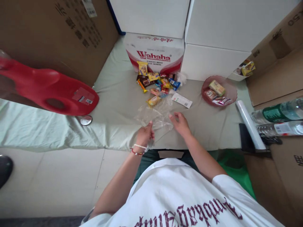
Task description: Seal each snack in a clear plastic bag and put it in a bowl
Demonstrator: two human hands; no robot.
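A clear plastic bag (159,117) lies crumpled on the green cloth between my hands. My left hand (145,134), with two bracelets at the wrist, pinches its near left side. At the bag's right side my right hand (180,123) has thumb and fingers closed on the film. Just beyond the bag is a pile of wrapped snacks (153,76) in yellow, brown, red and blue. One yellow packet (153,101) lies against the bag's far edge. A white packet with a barcode (181,100) rests to its right.
A pink bowl (233,93) with several snacks stands right of the pile. Behind is a Wahaba carton (155,47). A red jug (71,91) and a round metallic disc (86,120) lie left. Plastic bottles (272,114) and a white roll (251,126) are at the right.
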